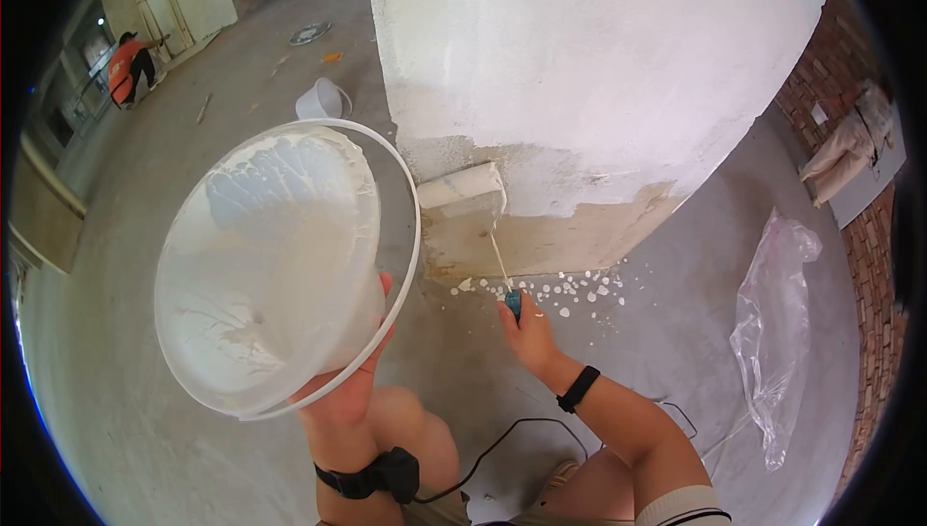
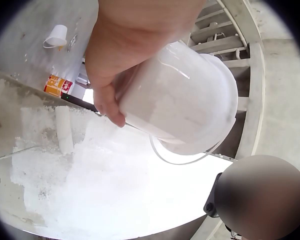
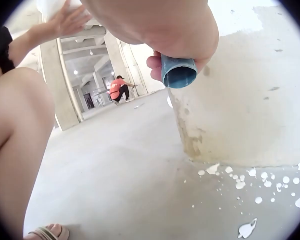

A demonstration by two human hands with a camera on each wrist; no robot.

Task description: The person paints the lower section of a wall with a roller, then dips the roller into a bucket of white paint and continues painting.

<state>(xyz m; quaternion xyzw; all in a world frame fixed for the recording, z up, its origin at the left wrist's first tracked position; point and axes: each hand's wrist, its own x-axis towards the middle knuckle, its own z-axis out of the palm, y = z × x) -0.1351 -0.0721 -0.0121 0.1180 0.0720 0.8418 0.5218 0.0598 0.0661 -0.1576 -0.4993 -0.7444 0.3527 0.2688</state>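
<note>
A white plastic bucket (image 1: 280,173), smeared with white paint inside, is tilted toward the head camera. My left hand (image 1: 352,386) holds it from below and the side, with fingers on its outer wall (image 2: 182,100). My right hand (image 1: 533,341) grips the blue-green handle (image 1: 513,305) of a paint roller. The roller's white sleeve (image 1: 462,186) lies against the lower part of a pillar (image 1: 589,62), at the border between white paint and a bare grey-brown band (image 1: 541,246). In the right wrist view, the handle's hollow end (image 3: 179,74) sticks out of the fist.
White paint spots (image 1: 579,296) dot the floor at the pillar's foot. A smaller white bucket (image 1: 322,99) stands behind, left of the pillar. Crumpled clear plastic sheeting (image 1: 775,333) lies at the right. A person in orange (image 1: 124,72) crouches far left; another person (image 1: 855,140) is at the right.
</note>
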